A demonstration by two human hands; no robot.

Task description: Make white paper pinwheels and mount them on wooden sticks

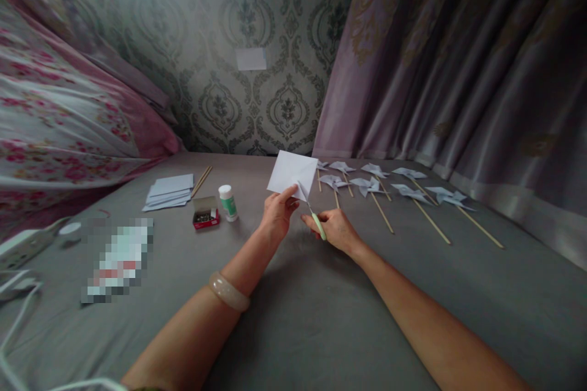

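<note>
My left hand (277, 211) pinches the lower edge of a white square sheet of paper (291, 170), holding it up above the grey cloth. Scissors with pale green handles (318, 226) are in my right hand (337, 229), fingers closed round them. Their blades reach up to the paper's lower right corner, close to my left fingers. How far the blades go into the sheet I cannot tell. To the right lie several white paper pinwheels (367, 186) on wooden sticks.
At the left are a stack of white paper (169, 192), wooden sticks (202, 181), an open red box of small metal pieces (206, 218) and an upright glue stick (228, 203). Further left lie a blurred-out object (121, 259) and a white power strip (32, 241) with cables.
</note>
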